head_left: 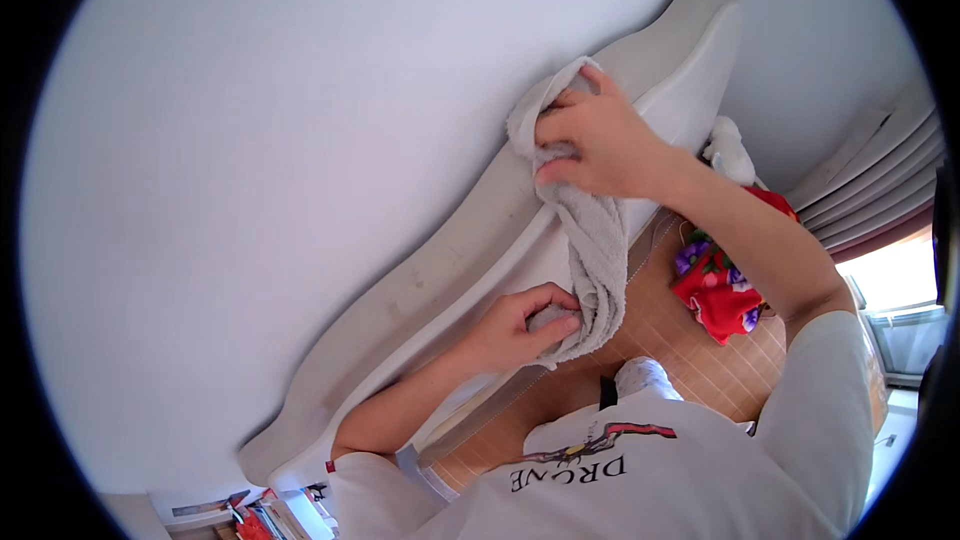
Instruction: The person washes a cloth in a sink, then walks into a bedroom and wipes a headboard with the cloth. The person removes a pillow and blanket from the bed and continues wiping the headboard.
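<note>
A light grey towel (597, 240) hangs between my two hands, draped over the edge of a curved white headboard (445, 230). My right hand (600, 135) is up on the headboard's top, its bent fingers spread over the upper end of the towel and gripping its folds. Lower down, my left hand (520, 328) pinches the towel's bottom end between thumb and fingers, in front of the headboard. Faint smudges mark the headboard's top surface to the left of the towel.
Behind the headboard rises a plain white wall (200, 170). To the right, a red flowered cloth (722, 290) and a white plush-looking object (730, 150) lie over the brown, line-patterned surface (655, 325). Grey curtains (870, 175) hang by a window. Books (275, 520) stand at lower left.
</note>
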Tool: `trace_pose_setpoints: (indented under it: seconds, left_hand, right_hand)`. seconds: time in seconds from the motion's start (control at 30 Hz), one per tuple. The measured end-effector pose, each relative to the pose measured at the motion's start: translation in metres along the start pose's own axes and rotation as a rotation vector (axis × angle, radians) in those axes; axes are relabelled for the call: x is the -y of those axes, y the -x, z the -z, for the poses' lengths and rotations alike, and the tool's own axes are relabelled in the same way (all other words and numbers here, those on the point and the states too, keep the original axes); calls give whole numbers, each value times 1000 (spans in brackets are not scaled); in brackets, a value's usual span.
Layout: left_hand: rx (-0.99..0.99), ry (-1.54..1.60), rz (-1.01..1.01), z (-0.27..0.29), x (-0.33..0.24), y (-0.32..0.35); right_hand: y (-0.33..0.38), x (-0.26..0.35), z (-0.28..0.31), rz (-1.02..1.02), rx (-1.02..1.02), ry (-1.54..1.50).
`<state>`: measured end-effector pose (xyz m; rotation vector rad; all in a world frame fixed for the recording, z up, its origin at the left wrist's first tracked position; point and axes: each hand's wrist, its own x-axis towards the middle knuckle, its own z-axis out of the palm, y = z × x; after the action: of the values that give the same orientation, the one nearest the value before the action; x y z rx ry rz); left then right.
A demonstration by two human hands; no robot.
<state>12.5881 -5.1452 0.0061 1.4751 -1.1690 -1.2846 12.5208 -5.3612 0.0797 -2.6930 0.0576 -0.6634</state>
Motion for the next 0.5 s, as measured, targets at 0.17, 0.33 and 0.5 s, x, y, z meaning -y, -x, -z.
trace_pose_setpoints:
  seconds: [0.17,0.33,0.5]
  left_hand:
    - [58,-97,11,3,-7,-3]
    - [40,-169,-4,9,-12,0]
    - [50,-204,-10,11,-16,1]
  right_hand:
    - [-10,17,-11,78,7,-58]
    - [-18,2,4,49,8,-64]
    - [-23,30,-15,175,13,113]
